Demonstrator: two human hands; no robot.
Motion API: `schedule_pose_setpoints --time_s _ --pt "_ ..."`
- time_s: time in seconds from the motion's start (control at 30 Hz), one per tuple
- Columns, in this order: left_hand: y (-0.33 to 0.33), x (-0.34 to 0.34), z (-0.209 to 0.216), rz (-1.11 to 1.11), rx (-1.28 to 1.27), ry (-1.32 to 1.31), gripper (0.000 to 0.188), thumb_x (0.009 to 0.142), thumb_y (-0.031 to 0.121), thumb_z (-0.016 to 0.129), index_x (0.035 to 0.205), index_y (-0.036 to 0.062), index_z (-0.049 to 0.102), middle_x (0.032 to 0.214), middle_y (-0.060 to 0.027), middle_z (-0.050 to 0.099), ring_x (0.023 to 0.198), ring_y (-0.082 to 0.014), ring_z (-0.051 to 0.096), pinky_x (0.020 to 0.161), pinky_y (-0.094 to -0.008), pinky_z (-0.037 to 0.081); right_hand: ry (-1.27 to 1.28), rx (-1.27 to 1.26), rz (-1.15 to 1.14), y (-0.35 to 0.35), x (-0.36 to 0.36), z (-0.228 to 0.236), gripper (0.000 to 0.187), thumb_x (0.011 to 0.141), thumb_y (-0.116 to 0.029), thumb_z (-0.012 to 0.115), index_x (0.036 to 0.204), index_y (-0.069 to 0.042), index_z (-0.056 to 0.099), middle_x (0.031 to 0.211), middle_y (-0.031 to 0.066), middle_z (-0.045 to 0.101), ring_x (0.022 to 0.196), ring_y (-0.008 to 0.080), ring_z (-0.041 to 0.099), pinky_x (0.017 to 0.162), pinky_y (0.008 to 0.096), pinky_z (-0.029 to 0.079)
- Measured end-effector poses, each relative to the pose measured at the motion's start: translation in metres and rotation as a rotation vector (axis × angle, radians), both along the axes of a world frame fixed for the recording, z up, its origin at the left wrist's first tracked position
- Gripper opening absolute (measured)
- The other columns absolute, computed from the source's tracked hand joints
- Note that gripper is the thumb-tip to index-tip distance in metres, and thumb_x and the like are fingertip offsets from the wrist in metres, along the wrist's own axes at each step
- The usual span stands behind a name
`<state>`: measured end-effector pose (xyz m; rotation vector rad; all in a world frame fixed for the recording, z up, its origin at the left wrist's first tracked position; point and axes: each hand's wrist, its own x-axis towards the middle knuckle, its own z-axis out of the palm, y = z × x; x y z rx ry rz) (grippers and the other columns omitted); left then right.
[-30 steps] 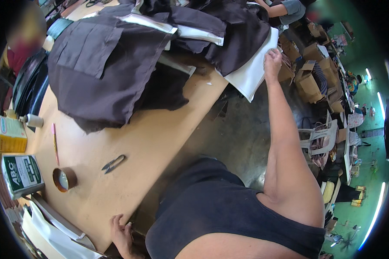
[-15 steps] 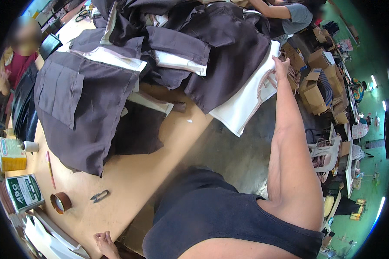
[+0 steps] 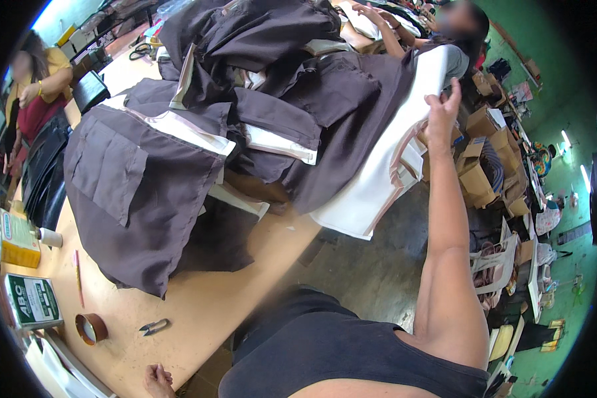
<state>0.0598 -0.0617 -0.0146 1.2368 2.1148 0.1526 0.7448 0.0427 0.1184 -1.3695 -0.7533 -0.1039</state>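
A heap of dark brown cloth pieces (image 3: 259, 93) with white facings covers the far part of the table. At its right edge, a long white panel (image 3: 371, 182) with a brown-trimmed curved cutout hangs past the table edge. My right hand (image 3: 442, 119), arm stretched out, is at the panel's upper right edge, with thumb and finger apart. Down at the table's near left edge, my left hand (image 3: 159, 381) has its fingers curled in; what they hold, if anything, is hidden. Small thread snips (image 3: 154, 327) lie nearest to it, beside a roll of brown tape (image 3: 91, 329).
Along the table's left side stand a green-and-white can (image 3: 34, 302), a yellow can (image 3: 16, 239) and a white bottle (image 3: 50, 237). A pencil (image 3: 79, 277) lies near them. One co-worker (image 3: 43, 86) is at far left, another (image 3: 454, 60) at far right. Cardboard boxes (image 3: 487, 166) stand right.
My right thumb and finger, pinched on the white panel before, are now apart. The view has shifted, so the cloth sits lower in it. The co-worker at far right now has arms raised over the table.
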Motion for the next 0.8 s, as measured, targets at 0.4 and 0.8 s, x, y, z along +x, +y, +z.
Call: schedule_pose_setpoints --time_s 0.4,0.8 --pt "-0.028 -0.055 -0.064 -0.22 0.646 0.133 0.021 0.086 0.007 0.049 0.071 -0.0032 0.038 0.071 -0.0112 0.038 0.064 -0.0218 0.039 0.059 -0.0333 0.034 -0.417 0.422 0.113 -0.062 -0.182 0.11 0.071 0.06 0.002 0.055 0.127 -0.001 0.03 0.108 0.0201 0.05 0.094 0.0282 0.053 0.089 0.0365 0.042" --pt "-0.078 -0.062 -0.018 -0.21 0.526 0.123 0.015 0.071 0.008 0.064 0.073 0.0025 0.051 0.07 -0.0137 0.051 0.064 -0.0316 0.051 0.056 -0.0386 0.04 -0.379 0.456 0.442 -0.053 -0.307 0.143 0.065 0.067 -0.004 0.055 0.127 -0.004 0.029 0.111 0.0209 0.048 0.09 0.0322 0.056 0.08 0.0433 0.046"
